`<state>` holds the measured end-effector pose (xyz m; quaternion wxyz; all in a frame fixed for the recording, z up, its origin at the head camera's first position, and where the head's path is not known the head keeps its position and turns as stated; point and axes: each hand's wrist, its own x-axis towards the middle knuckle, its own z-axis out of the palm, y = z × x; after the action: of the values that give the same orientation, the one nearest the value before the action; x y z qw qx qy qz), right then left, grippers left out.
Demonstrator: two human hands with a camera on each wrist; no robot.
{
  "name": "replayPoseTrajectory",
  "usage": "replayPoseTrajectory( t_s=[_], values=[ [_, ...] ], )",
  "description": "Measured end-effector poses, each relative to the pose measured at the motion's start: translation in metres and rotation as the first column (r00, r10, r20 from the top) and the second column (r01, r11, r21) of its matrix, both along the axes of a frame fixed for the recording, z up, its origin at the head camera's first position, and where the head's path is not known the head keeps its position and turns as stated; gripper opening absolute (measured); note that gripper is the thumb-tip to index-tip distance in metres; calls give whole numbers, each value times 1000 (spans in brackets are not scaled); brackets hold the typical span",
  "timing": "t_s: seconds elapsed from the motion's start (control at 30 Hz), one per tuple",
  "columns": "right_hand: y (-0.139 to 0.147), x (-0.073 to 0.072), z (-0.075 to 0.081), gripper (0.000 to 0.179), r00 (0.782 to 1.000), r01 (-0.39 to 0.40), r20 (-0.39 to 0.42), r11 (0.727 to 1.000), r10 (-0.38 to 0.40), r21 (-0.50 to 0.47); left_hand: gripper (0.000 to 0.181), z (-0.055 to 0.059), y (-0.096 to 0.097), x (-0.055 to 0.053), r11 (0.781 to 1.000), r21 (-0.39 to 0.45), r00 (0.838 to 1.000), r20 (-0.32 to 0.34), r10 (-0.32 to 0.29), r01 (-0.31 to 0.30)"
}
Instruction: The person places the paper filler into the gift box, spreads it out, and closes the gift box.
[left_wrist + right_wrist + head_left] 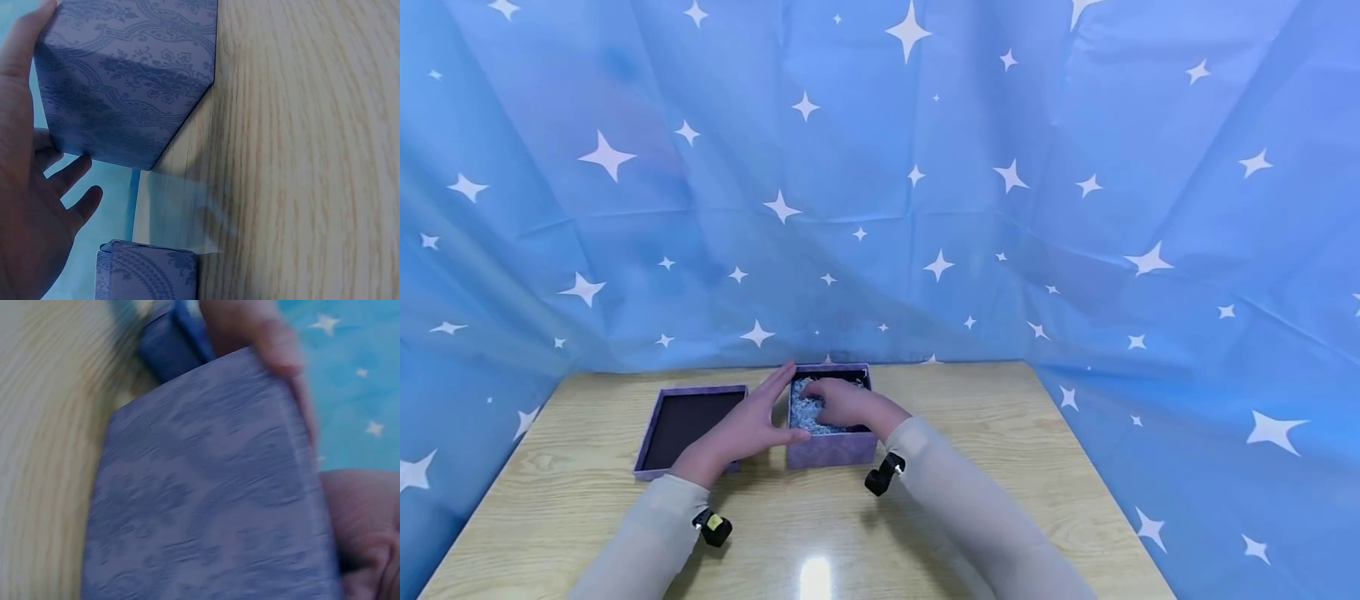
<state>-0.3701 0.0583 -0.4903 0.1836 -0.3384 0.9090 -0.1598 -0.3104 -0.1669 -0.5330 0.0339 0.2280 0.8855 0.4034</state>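
Observation:
A purple patterned box stands open at the back of the table, with pale blue shredded paper inside. My left hand holds the box by its left side, thumb at the front corner and fingers reaching toward the back corner. In the left wrist view, that hand lies along the patterned box wall. My right hand reaches down into the box, its fingers in the shredded paper and their tips hidden. The right wrist view is blurred; the box wall covers part of the right hand.
Left of the box lies its lid, dark inside facing up, partly behind my left forearm. The light wooden table meets a blue star-patterned cloth at the back and sides.

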Motion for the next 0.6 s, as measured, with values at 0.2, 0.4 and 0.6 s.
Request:
replayPoseTrajectory(
  t_s=[0.2, 0.4, 0.6],
  values=[
    [14, 7, 24, 31, 995, 29, 101, 978, -8, -207, 124, 0, 0, -1, 1000, 1, 1000, -10, -3, 3],
    [16, 7, 25, 18, 957, -42, 262, 956, 122, -292, 123, 1, -1, -2, 1000, 9, 1000, -5, 9, -9],
    [5, -1, 7, 40, 982, -54, 172, 985, 83, -166, 122, -1, -1, -2, 1000, 10, 1000, -7, 2, -2]
  ],
)
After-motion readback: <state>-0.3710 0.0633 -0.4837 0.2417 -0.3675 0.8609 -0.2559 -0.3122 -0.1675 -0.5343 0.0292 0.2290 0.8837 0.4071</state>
